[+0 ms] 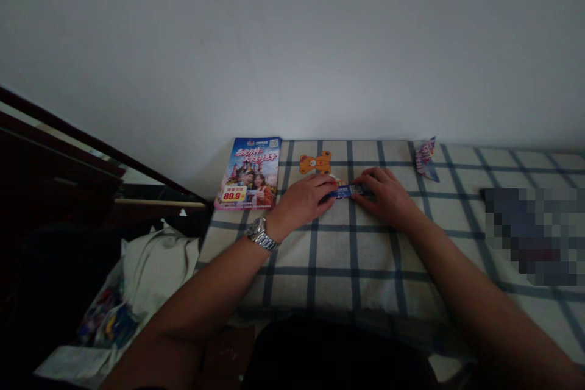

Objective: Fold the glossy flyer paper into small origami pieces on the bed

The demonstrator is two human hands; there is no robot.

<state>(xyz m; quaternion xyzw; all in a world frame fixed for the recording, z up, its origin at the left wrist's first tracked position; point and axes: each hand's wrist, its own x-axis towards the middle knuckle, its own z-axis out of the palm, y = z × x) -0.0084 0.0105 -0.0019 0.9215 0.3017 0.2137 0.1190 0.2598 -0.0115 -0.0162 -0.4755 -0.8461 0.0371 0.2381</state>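
Note:
A folded paper flyer [340, 192], blue with a QR code at its right end, lies flat on the checked cloth in front of me. My left hand [307, 198], with a metal watch [261, 233] at the wrist, holds its left end, the fingertips pressed on the paper. At the other end, my right hand [381, 195] grips the QR-code side between thumb and fingers. Part of the flyer is hidden under both hands. Just beyond my left hand is an orange teddy-bear figure [315, 163], flat on the cloth.
Printed flyers [249, 173] lie at the cloth's [336, 256] back left corner. A folded paper piece [426, 159] stands at the back right. A pixelated dark object [525, 231] is farther right. White bags [158, 271] sit below on the left, beside a dark rail [91, 143].

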